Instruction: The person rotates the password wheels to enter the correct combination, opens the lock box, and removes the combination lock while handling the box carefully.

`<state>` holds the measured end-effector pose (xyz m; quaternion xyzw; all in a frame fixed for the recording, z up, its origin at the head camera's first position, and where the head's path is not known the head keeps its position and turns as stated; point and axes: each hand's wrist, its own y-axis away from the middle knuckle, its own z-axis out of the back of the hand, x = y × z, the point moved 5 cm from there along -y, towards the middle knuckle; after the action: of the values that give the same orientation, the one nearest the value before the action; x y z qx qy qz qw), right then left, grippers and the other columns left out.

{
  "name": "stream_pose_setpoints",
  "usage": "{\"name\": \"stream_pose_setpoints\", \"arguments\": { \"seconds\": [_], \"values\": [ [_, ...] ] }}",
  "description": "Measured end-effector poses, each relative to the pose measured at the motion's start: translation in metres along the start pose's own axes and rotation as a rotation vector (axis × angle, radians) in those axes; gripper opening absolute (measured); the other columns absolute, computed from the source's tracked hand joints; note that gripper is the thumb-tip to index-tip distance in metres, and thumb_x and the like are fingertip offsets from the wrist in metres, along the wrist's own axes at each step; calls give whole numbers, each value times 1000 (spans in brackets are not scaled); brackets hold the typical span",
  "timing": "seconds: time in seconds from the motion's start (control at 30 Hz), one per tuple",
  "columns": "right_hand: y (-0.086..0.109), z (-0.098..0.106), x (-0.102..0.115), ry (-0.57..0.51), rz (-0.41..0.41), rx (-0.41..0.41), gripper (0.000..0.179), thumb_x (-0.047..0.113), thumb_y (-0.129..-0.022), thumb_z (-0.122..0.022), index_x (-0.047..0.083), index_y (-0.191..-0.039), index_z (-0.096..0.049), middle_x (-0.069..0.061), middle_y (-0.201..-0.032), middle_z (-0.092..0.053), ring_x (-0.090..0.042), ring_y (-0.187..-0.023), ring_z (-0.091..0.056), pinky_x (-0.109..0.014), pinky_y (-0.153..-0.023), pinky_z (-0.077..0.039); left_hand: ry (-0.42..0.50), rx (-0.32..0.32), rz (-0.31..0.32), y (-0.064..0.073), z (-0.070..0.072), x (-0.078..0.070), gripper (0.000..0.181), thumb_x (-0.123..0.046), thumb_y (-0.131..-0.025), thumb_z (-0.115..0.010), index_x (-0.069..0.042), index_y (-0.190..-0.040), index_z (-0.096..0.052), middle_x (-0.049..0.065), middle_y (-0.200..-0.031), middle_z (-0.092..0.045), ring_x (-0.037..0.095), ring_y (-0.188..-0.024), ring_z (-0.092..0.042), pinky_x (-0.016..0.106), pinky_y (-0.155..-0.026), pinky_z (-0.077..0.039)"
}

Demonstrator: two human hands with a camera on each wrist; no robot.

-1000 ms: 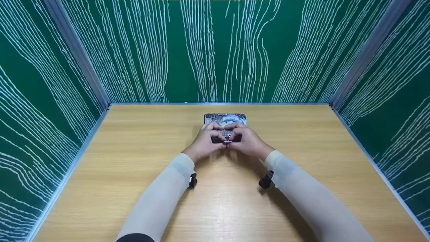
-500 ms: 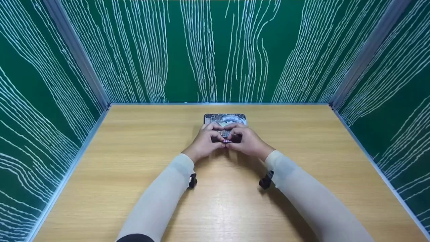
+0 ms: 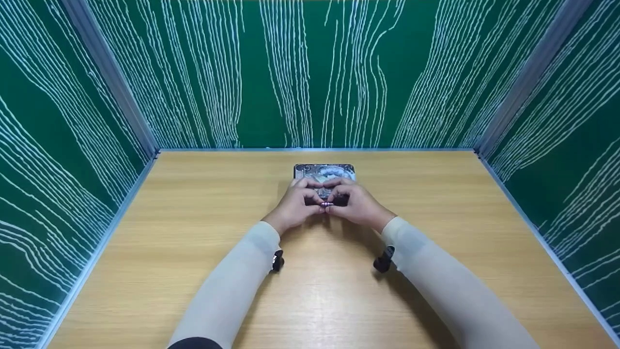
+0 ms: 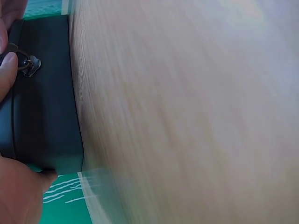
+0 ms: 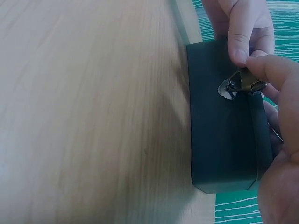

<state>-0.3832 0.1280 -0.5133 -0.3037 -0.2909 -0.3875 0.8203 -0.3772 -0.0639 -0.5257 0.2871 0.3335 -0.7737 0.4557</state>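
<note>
A dark box (image 3: 324, 170) with a patterned, picture-like lid lies near the back of the table. On its near side, in the right wrist view, a small brass-coloured padlock (image 5: 251, 82) hangs by its shackle from a silvery metal clasp (image 5: 227, 89). My left hand (image 3: 293, 204) and right hand (image 3: 358, 203) meet at the front of the box. Thumb and index finger of each pinch the padlock from opposite sides, while other fingers lie over the lid. The fingers partly cover the padlock, and the left wrist view shows only part of it.
The wooden table (image 3: 324, 291) extends toward me. Green walls with white wavy lines (image 3: 271, 72) enclose its back and sides, with grey posts (image 3: 114, 72) at the corners. Black wrist devices (image 3: 383, 259) sit at the sleeve cuffs.
The fingertips shift very slightly at the padlock, and its light-coloured segments move a little to the left. The box and both arms stay in place.
</note>
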Motion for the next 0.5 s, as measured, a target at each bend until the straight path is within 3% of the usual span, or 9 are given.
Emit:
{"name": "stream_pose_setpoints", "arguments": {
  "seconds": [0.3,0.5],
  "values": [
    [1,1,1,-7,-3,15,17,8,-92,-92,14,-102,-79,-8,-157,-68,-43,-155,-56,-64,-136,-35,11,15,27,0,0,0,7,-12,-93,-93,-10,-93,-86,3,-154,-65,34,-162,-38,53,-142,-24],
    [1,1,1,-3,-5,15,16,10,-93,-91,12,-102,-79,-9,-157,-69,-42,-154,-56,-62,-135,-37,16,20,31,0,1,-2,6,-11,-94,-92,-9,-94,-86,4,-154,-64,32,-158,-41,51,-140,-28]
  ]
}}
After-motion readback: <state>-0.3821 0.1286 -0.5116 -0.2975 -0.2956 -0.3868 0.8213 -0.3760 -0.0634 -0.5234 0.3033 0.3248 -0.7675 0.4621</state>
